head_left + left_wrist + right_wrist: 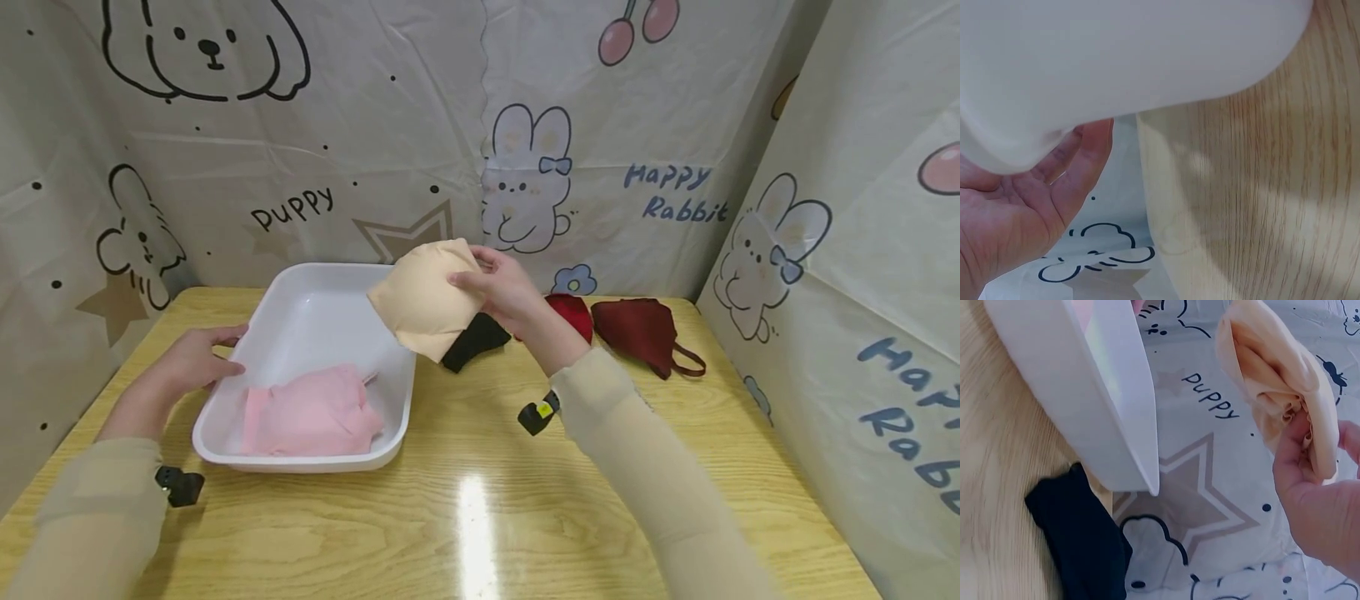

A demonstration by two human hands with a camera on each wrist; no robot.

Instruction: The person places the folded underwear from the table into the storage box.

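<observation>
My right hand [512, 293] pinches a folded beige bra [426, 296] at its right edge, with the thumb on the near side. The bra is up in the air by the right edge of a white plastic tray [303, 329]. In the right wrist view, gathered fabric of the beige bra [1291, 381] shows between thumb and fingers. On the tray's left side, my left hand [193, 362] grips the rim, thumb over it and fingers beneath, as the left wrist view shows. A folded pink bra [311, 412] lies in the near end of the tray.
Right of the tray lies a black folded garment [476, 342], partly behind the beige bra. Farther right are a red garment [572, 315], half hidden by my right arm, and a dark red bra [637, 329] with a strap loop. A printed curtain [420, 125] encloses the wooden table [360, 533].
</observation>
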